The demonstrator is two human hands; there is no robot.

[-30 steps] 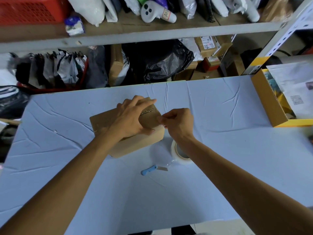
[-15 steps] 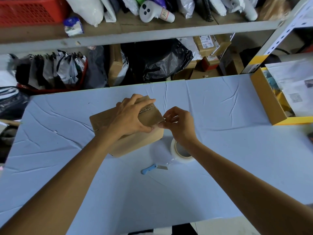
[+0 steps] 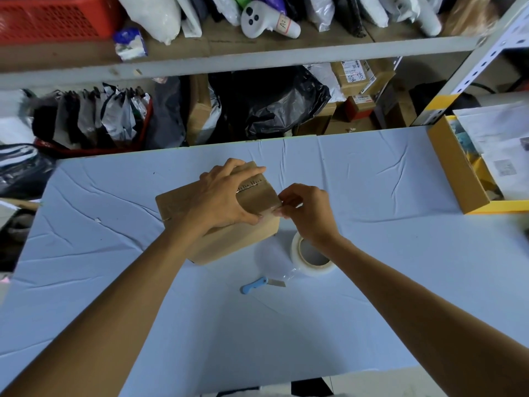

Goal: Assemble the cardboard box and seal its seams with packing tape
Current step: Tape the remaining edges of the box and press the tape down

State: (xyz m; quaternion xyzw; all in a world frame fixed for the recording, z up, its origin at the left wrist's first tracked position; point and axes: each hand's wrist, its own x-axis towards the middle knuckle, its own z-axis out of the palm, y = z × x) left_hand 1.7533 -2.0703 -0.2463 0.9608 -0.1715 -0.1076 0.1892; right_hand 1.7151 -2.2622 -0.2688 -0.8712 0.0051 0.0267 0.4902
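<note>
While the box sits near the middle of the tabletop, both hands are on it. The left hand lies flat and open on top, pressing down, fingers pointing to the far right. The right hand is at the right end of the box, its fingers pinched on something thin there. I think it is the end of a tape strip, but I cannot tell for sure. The box's long side runs from near left to far right, so the right hand is closer to that end seam. The tape roll lies flat just by the box, under the right wrist. A small blue knife lies near it.
</note>
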